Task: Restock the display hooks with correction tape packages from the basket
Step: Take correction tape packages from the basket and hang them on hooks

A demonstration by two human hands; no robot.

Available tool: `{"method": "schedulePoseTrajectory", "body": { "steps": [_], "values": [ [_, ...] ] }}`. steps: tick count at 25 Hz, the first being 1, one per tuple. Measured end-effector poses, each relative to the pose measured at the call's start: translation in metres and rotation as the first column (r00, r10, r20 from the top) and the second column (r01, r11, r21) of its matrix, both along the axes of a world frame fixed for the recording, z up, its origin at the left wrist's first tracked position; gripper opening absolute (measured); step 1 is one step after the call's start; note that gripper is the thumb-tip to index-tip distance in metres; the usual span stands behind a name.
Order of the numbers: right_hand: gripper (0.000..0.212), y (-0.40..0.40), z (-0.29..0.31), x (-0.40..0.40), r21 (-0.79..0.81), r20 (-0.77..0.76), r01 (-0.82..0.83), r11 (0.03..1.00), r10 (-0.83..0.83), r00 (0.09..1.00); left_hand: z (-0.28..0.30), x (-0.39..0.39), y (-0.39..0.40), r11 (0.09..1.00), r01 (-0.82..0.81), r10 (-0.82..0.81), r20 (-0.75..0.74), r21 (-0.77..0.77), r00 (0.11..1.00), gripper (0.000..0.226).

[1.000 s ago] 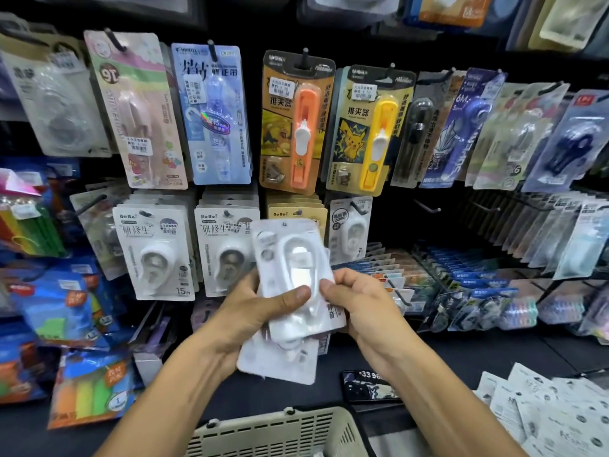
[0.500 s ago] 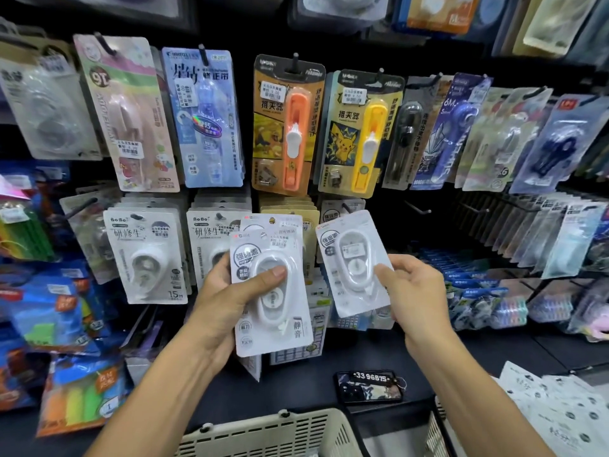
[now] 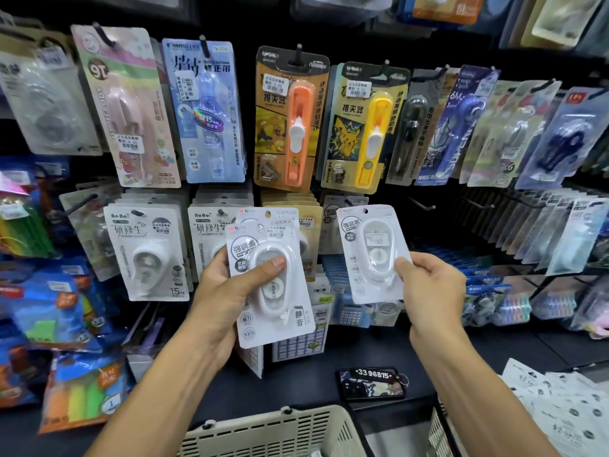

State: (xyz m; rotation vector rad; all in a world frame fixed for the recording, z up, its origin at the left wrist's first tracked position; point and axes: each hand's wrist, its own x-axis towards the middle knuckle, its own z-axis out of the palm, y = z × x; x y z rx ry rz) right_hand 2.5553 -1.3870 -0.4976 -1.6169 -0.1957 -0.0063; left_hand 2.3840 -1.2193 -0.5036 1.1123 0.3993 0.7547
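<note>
My left hand (image 3: 224,291) grips a small stack of white correction tape packages (image 3: 273,291), thumb across the front blister. My right hand (image 3: 428,285) pinches a single white correction tape package (image 3: 369,252) by its lower right edge and holds it upright in front of the second row of hooks. Just behind and above it hangs a matching white package (image 3: 333,212) on a hook, and a bare black hook (image 3: 421,204) sticks out to its right. The beige basket (image 3: 273,430) sits below at the bottom edge.
Carded stationery hangs in rows: BoBo correction tapes (image 3: 148,252) at left, orange (image 3: 290,120) and yellow (image 3: 365,127) clip pushers above. A phone with a keytag (image 3: 372,384) lies on the dark shelf. Loose white packets (image 3: 560,413) lie at the lower right.
My right hand has drawn one package off the stack and carried it right and up toward the hooks. My left hand has lifted the remaining stack and turned its printed front toward me.
</note>
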Motion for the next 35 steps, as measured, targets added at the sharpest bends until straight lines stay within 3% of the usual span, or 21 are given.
{"method": "schedulePoseTrajectory", "body": {
  "steps": [5,9,18,23,27,30,33,35],
  "values": [
    [0.014,0.003,-0.002,0.004,0.019,0.035,-0.02,1.0,0.019,0.999,0.0,0.003,-0.003,1.0,0.001,-0.001,-0.005,0.003,1.0,0.061],
    [0.017,0.005,-0.003,0.005,-0.07,0.186,-0.011,0.997,0.024,0.982,-0.001,0.003,-0.004,1.0,0.003,-0.003,-0.01,0.007,1.0,0.06],
    [0.024,-0.003,-0.004,0.012,0.093,0.007,-0.014,0.996,0.014,1.0,0.0,0.004,-0.003,1.0,0.004,-0.004,0.011,0.006,1.0,0.065],
    [0.029,0.001,-0.003,0.011,0.037,-0.018,-0.025,0.999,0.026,0.999,-0.004,0.007,-0.005,1.0,0.003,-0.003,0.002,0.003,1.0,0.062],
    [0.036,0.006,-0.002,0.0,0.026,-0.174,-0.319,0.947,0.318,0.932,-0.005,0.008,-0.003,1.0,-0.012,0.012,-0.001,0.001,1.0,0.058],
    [0.036,0.016,-0.005,-0.024,-0.09,-0.049,-0.495,0.864,0.493,0.869,-0.007,0.013,-0.006,0.997,-0.073,0.074,-0.016,0.022,0.997,0.058],
    [0.045,0.03,-0.01,-0.05,-0.041,-0.013,-0.721,0.692,0.721,0.693,-0.006,0.015,-0.014,0.994,-0.048,0.052,-0.038,0.094,0.998,0.072],
    [0.042,0.035,-0.01,-0.051,0.021,-0.001,-0.703,0.711,0.703,0.711,-0.005,0.013,-0.015,0.991,0.002,0.004,-0.043,0.134,0.999,0.071]
  ]
}}
